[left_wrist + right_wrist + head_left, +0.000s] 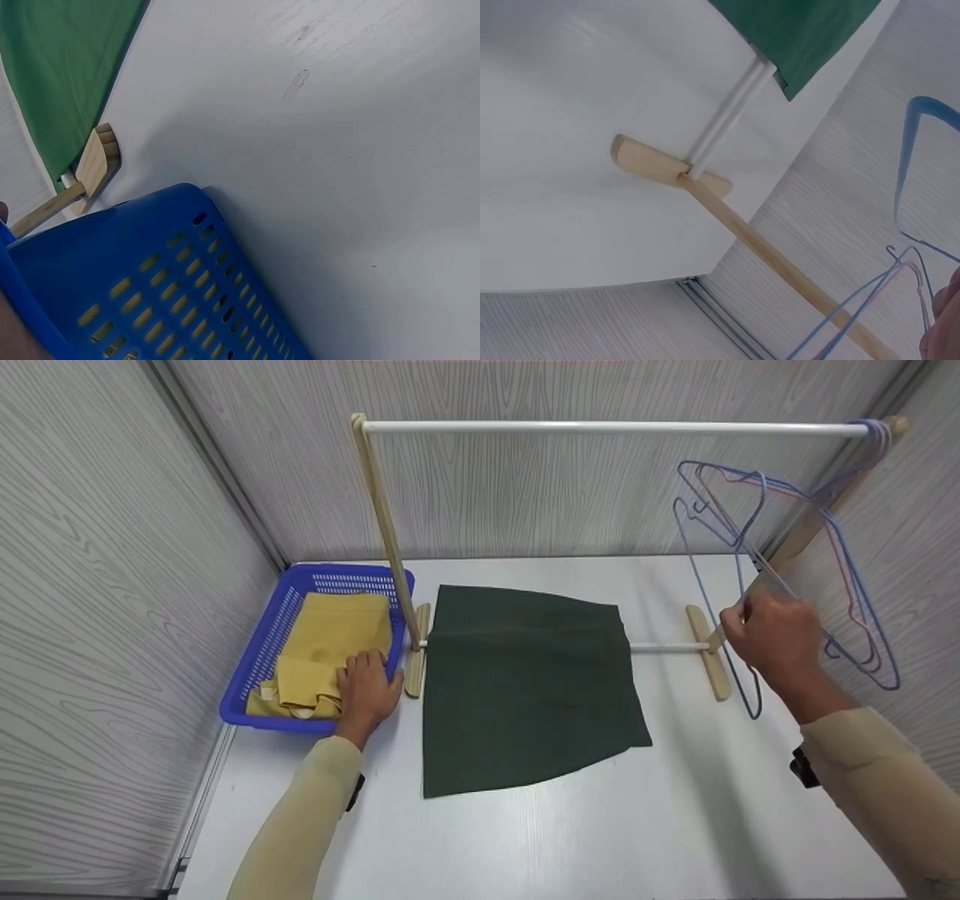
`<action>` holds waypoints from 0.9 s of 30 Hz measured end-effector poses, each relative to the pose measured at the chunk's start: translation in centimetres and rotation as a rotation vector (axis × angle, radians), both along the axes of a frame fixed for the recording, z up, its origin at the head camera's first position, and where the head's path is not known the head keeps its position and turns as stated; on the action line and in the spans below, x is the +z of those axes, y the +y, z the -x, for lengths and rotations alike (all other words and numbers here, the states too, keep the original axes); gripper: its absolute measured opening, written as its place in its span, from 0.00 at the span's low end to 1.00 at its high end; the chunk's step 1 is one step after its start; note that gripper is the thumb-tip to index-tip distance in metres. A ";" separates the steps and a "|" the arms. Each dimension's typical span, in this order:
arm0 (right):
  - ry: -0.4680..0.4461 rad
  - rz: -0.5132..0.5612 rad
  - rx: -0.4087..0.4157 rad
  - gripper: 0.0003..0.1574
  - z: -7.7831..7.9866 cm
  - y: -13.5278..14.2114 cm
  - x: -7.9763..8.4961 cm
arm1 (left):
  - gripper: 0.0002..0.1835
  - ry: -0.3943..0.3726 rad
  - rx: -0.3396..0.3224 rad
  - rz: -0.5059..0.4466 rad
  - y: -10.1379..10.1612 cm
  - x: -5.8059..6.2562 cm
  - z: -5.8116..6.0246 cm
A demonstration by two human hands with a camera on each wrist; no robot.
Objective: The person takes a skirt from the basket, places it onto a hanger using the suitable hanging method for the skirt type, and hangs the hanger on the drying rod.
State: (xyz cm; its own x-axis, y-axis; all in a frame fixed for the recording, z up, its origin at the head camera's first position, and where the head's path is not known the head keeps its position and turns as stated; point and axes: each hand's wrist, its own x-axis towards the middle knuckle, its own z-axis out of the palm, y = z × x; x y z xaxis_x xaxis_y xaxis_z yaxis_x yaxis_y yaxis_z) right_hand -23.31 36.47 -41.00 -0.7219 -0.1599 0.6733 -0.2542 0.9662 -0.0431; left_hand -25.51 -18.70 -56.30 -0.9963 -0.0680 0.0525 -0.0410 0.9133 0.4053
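My right hand (776, 634) grips a thin blue clothes hanger (753, 715), held upright before the right end of the rack. In the right wrist view, only part of that hand (946, 319) shows at the right edge. My left hand (369, 690) lies over the near right rim of a blue plastic basket (255, 660), fingers on folded yellow cloth (341, 622) and thumb by the rim. A dark green cloth (525, 690) is spread flat on the table between both hands.
A rack with a white top bar (615, 428) and wooden posts (386, 529) stands over the green cloth. More blue and pink hangers (889, 660) hang from the bar's right end. Its wooden foot (709, 675) stands on the white table (540, 847). Panel walls (525, 502) surround the table.
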 end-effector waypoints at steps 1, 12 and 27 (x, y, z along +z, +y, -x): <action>-0.007 0.004 0.002 0.16 -0.1 0.0 -0.4 | 0.23 -0.003 -0.001 0.001 0.0 0.0 0.0; -0.046 0.014 0.012 0.17 -0.4 -0.5 -4.4 | 0.23 -0.005 0.000 -0.007 0.2 0.1 0.0; -0.155 0.067 -0.040 0.15 -1.1 -0.9 -9.2 | 0.23 -0.002 -0.001 -0.007 0.1 0.2 -0.1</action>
State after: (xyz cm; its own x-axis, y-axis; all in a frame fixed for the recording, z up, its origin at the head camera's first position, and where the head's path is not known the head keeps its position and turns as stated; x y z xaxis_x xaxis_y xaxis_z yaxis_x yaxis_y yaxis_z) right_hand -22.18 35.53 -50.16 -0.8229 -0.0880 0.5614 -0.2014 0.9690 -0.1433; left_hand -25.43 -18.60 -56.06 -0.9964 -0.0678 0.0500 -0.0413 0.9103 0.4120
